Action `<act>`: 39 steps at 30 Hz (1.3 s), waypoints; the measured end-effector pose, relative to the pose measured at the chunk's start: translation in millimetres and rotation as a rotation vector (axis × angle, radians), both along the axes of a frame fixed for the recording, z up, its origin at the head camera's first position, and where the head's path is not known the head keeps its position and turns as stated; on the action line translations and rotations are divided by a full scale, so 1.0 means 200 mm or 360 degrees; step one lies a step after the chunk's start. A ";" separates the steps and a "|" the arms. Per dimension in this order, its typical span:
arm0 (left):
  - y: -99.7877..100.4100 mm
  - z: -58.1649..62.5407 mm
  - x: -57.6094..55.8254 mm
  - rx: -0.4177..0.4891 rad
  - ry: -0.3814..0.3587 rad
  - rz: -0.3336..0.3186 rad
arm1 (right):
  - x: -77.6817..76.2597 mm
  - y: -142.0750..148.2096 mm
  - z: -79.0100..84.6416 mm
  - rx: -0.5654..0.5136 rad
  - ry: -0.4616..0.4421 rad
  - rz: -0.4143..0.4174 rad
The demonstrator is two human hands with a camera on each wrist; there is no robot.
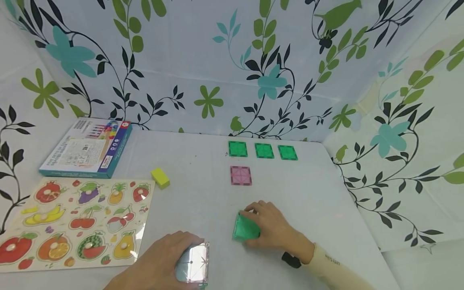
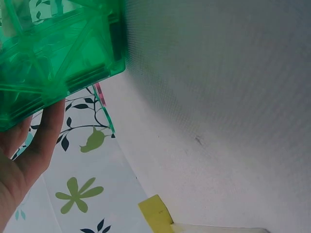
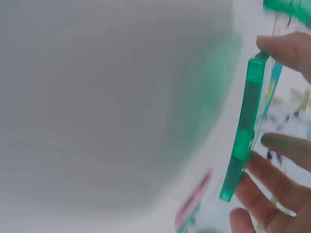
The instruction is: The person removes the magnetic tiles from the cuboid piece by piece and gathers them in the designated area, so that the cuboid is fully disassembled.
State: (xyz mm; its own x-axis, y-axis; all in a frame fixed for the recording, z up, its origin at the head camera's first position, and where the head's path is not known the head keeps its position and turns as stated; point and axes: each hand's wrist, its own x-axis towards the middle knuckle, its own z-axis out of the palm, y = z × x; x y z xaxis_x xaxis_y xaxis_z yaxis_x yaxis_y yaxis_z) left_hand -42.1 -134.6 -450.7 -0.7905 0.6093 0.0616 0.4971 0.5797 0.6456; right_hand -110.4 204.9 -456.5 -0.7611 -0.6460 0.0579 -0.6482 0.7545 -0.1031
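Sheeting (image 1: 163, 60) printed with leaves, flowers and birds stands behind and beside my table (image 1: 199, 197), which has a smooth white top. On its left lies a flat, glossy board (image 1: 140, 225) bearing eleven large fruit shapes with small fruit pictures printed between them. Just behind it rests one flat rectangular box (image 1: 87, 147), white and blue with a barcode; whatever it contains is hidden.

My left hand (image 1: 163, 257) grasps a squarish, box-like piece (image 1: 193, 264) near the front of the table, its top face clear and shiny, its sides see-through green plastic with crossing ribs; I cannot tell how many tiles make it up. My right hand (image 1: 277, 227), coming from a pale sleeve (image 1: 330, 262), pinches one thin square green tile (image 1: 246, 228) by its edges, thumb on one side and fingers on another. That tile tilts up just beyond the left-hand piece, apart from it.

Farther back, three flat green tiles (image 1: 264, 150) lie in a row, with gaps between them. One pink tile (image 1: 241, 175), translucent with a crossed pattern, lies just in front of the leftmost. One small yellow block (image 1: 160, 178), plain and oblong, sits beside the board's far right corner.
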 end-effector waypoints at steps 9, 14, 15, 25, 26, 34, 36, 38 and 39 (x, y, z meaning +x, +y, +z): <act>0.00 -0.01 0.01 0.0034 0.0024 0.0002 | -0.26 0.16 0.13 0.0058 0.0221 -0.0014; 0.00 0.00 0.01 0.0015 -0.0022 0.0009 | -0.36 0.20 0.18 0.0100 0.0224 -0.0036; 0.00 0.00 0.01 0.0011 -0.0026 0.0010 | -0.39 0.21 0.19 0.0112 0.0219 -0.0044; -0.01 0.02 0.01 -0.0015 -0.0137 0.0042 | -0.63 0.28 0.23 0.0154 0.0089 -0.0135; -0.01 0.02 0.01 -0.0019 -0.0137 0.0043 | -0.66 0.29 0.23 0.0148 0.0058 -0.0150; -0.01 0.00 0.01 -0.0016 -0.0036 0.0021 | -0.80 0.37 0.15 0.0176 -0.0177 -0.0282; -0.01 0.00 0.01 -0.0020 -0.0044 0.0020 | -0.82 0.38 0.13 0.0185 -0.0217 -0.0307; -0.01 0.00 0.01 -0.0025 -0.0083 0.0027 | -0.84 0.39 0.11 0.0186 -0.0263 -0.0328; -0.01 0.00 0.01 -0.0023 -0.0086 0.0027 | -0.85 0.39 0.11 0.0183 -0.0287 -0.0336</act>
